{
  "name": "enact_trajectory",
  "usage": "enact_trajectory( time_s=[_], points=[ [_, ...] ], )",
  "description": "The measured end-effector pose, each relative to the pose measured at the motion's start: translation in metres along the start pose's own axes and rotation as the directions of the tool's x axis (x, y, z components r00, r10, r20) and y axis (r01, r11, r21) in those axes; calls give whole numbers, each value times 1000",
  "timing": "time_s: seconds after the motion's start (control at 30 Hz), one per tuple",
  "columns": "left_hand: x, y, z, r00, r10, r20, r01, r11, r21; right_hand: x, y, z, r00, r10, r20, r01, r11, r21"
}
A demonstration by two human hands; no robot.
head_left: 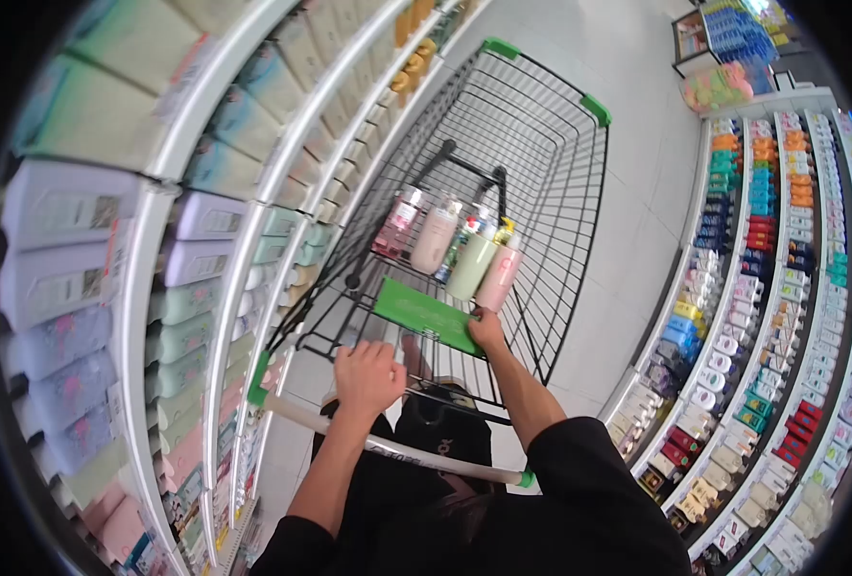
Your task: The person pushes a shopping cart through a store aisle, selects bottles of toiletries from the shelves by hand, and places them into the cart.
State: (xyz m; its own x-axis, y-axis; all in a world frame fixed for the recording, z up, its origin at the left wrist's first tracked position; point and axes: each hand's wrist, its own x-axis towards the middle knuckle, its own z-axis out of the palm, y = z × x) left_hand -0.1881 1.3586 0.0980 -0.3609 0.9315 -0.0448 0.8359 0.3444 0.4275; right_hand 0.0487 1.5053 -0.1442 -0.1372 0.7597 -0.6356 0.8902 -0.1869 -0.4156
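Note:
A wire shopping cart with green corners stands in front of me. Several bottles are upright in its near part, among them a clear pink bottle, a pale pink bottle, a light green bottle and a pink pump bottle. My right hand is closed on the right end of the green panel. My left hand rests with curled fingers at the cart's near wire edge, beyond the handle bar; what it grips is hidden.
Close on the left, shelves hold purple, green and pink bottles and packs. Curved shelves with many small bottles stand on the right. A display is at the top right. Pale floor tiles run beside the cart.

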Motion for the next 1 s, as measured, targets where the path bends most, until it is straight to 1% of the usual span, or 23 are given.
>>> enact_trajectory(
  time_s=[0.03,0.1,0.17,0.23,0.3,0.33,0.4,0.43,0.5,0.53,0.57,0.6,0.63,0.67,0.7,0.77,0.8,0.83,0.9,0.93,0.97,1.0],
  points=[
    [0,-1,0,1000,4,-24,-5,1000,-5,-5,0,0,998,-56,33,56,998,-2],
    [-6,-5,7,999,4,-49,-4,1000,-5,-11,2,-3,994,-75,75,78,996,-34],
    [-11,-8,6,999,13,-38,-13,1000,13,-37,-19,-24,991,-113,66,114,994,0],
    [-16,-9,5,1000,4,-22,-4,1000,23,-40,-8,-22,977,-197,81,185,973,135],
    [-17,-7,-1,998,-32,46,32,999,-16,-58,-15,-32,961,-253,111,233,959,160],
    [-16,-8,0,997,-68,22,69,998,-6,-68,-21,-39,949,-284,139,265,954,142],
    [-16,-12,5,997,27,67,-21,996,-87,-89,-31,-56,920,-357,162,346,933,96],
    [-18,-16,4,999,0,46,4,997,-82,-99,-36,-63,901,-404,157,397,915,75],
    [-21,-19,-1,993,107,52,-98,984,-152,-118,-38,-75,898,-398,191,348,904,247],
    [-25,-22,-7,990,133,49,-122,975,-188,-133,-45,-84,892,-409,194,368,905,214],
    [-29,-24,-7,992,120,29,-113,976,-185,-147,-47,-92,889,-415,194,383,906,181],
    [-32,-27,-5,987,141,-77,-156,958,-242,-158,-47,-95,902,-415,120,385,898,211],
    [-35,-27,-8,971,161,-178,-209,932,-295,-182,-62,-104,924,-379,50,371,921,117],
    [-39,-28,-11,980,159,-123,-188,942,-280,-187,-57,-106,928,-368,64,364,929,71],
    [-45,-29,-19,977,165,-137,-197,941,-276,-194,-50,-109,931,-359,72,358,933,26],
    [-60,-33,-30,947,249,-201,-281,948,-152,-203,-26,-101,896,-443,-32,444,891,95],
    [-67,-33,-34,960,241,-144,-263,950,-167,-224,-37,-103,884,-460,-86,465,885,41],
    [-72,-32,-36,955,253,-155,-277,946,-166,-228,-34,-98,881,-464,-92,471,879,74],
    [-82,-31,-42,970,187,-156,-208,969,-133,-235,-32,-93,878,-465,-111,467,884,-7],
    [-85,-30,-50,989,120,-82,-129,985,-117,-245,-38,-93,891,-439,-117,436,898,-51],
    [-88,-31,-54,987,132,-88,-142,983,-118,-257,-44,-91,878,-458,-140,449,889,-92],
    [-90,-33,-56,994,28,-106,-39,994,-104,-264,-47,-94,897,-430,-102,421,902,-98]
  ],
)
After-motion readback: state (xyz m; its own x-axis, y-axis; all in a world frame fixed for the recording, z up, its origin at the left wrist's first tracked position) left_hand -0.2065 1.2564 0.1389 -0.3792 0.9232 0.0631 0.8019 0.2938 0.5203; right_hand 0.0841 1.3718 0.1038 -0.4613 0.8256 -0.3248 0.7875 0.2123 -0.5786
